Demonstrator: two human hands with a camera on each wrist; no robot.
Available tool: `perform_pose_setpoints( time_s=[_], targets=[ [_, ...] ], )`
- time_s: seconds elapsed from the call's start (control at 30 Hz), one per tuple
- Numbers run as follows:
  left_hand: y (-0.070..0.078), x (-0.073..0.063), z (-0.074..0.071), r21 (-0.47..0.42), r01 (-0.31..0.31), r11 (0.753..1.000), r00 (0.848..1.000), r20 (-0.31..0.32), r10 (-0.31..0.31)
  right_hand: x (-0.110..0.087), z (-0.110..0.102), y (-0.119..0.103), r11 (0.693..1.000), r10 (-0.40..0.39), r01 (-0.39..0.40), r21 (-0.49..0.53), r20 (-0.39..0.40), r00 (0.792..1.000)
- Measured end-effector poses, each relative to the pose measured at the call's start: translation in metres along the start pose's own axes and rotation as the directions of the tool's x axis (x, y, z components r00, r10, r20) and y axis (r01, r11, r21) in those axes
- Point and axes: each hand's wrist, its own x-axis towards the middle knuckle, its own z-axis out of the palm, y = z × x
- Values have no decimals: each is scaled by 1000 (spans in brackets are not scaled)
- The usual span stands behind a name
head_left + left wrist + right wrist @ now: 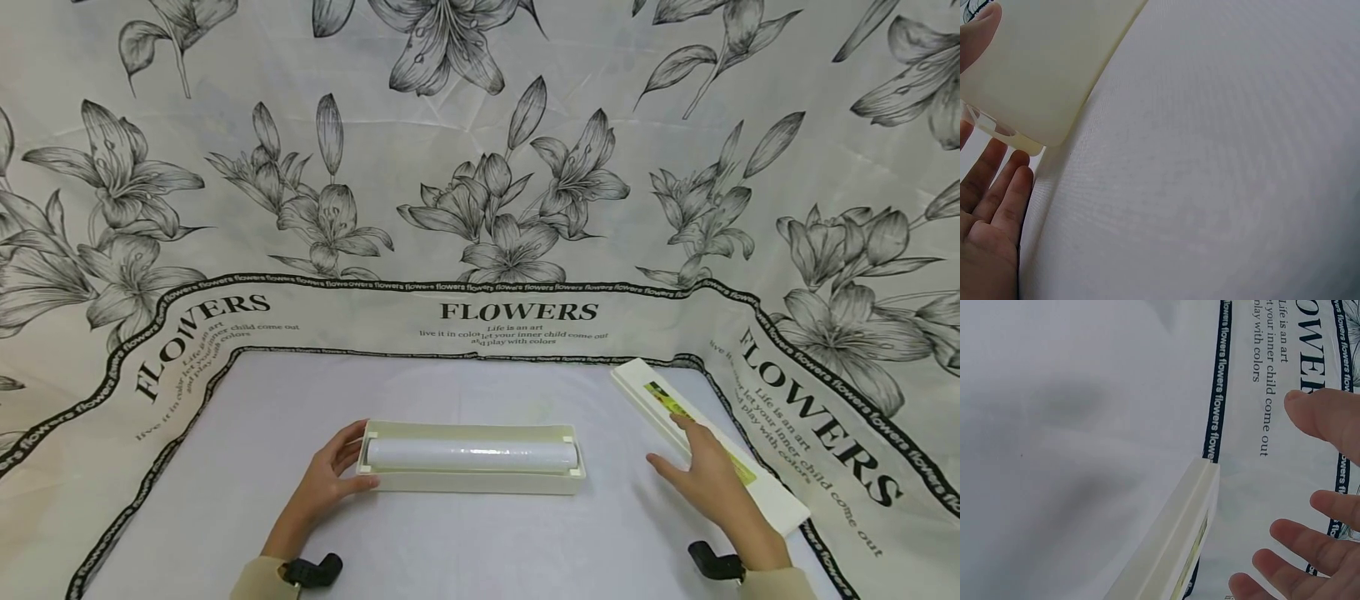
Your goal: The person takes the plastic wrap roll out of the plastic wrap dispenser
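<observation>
I am observing the left hand (327, 477) gripping the left end of the open-topped white box (480, 485). The thumb is pressing on the front face near the corner; the fingers are bearing against the end wall. The grip is spanning the box end, with thumb and fingers set apart by its width.

The box is sitting near the middle of the white surface (465, 550), its long side running left to right. A white roll (472, 455) is lying lengthwise inside it.

The right hand (708, 479) is hovering at the right side, fingers extended and well spread, having hold of nothing. Below it, the long white lid (776, 498) is lying diagonally, its yellow-green label (660, 397) facing up. In the right wrist view, I am seeing a gap between the fingertips and the lid.

The lid is overlapping the black border (738, 425) of the flower-printed cloth (480, 117). Beige sleeves (264, 581) are covering both forearms, and a black device (315, 572) is sitting at each wrist.
</observation>
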Motion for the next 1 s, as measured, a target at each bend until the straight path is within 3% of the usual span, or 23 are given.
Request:
perform_pose_setpoints(
  time_s=[0.43,1.0],
  targets=[
    [1,0,0,-3,-1,1000,1000,1,1,4,8,-38,992,-127,127,24,31,991],
    [-3,0,-1,2,-5,1000,1000,-2,5,12,30,-69,978,-192,185,94,70,979]
  ],
)
